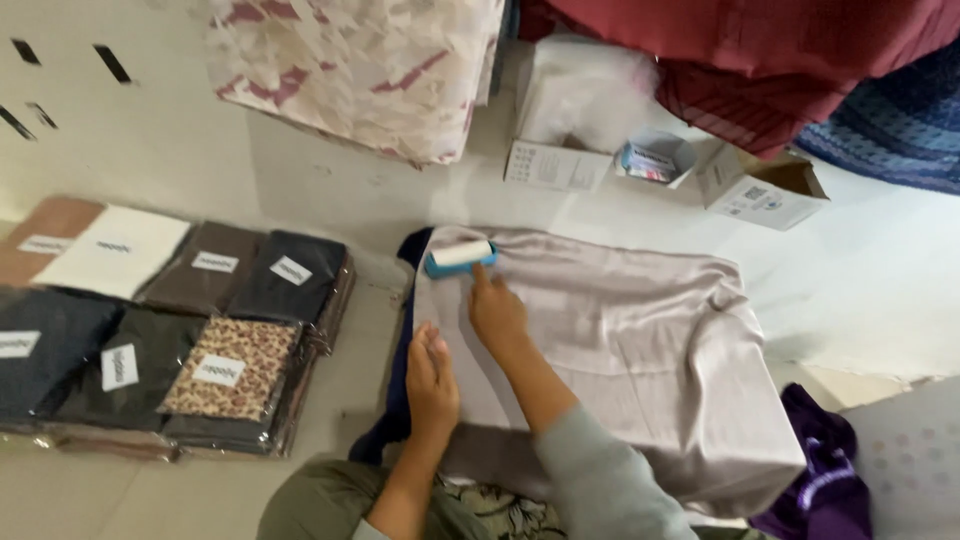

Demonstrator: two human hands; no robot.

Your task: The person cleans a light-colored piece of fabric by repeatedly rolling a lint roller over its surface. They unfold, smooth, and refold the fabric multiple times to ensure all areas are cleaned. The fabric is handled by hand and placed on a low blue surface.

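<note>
Head view: your right hand (pixel 497 312) grasps the handle of the blue lint roller (pixel 460 258), which lies just beyond it on the beige cloth (pixel 640 340). Your left hand (pixel 432 385), grip released, presses flat on the cloth's left edge.

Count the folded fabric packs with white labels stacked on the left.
7 top packs show: back row tan, cream, brown, navy; front row dark, black, leopard-print. More lie hidden underneath.
</note>
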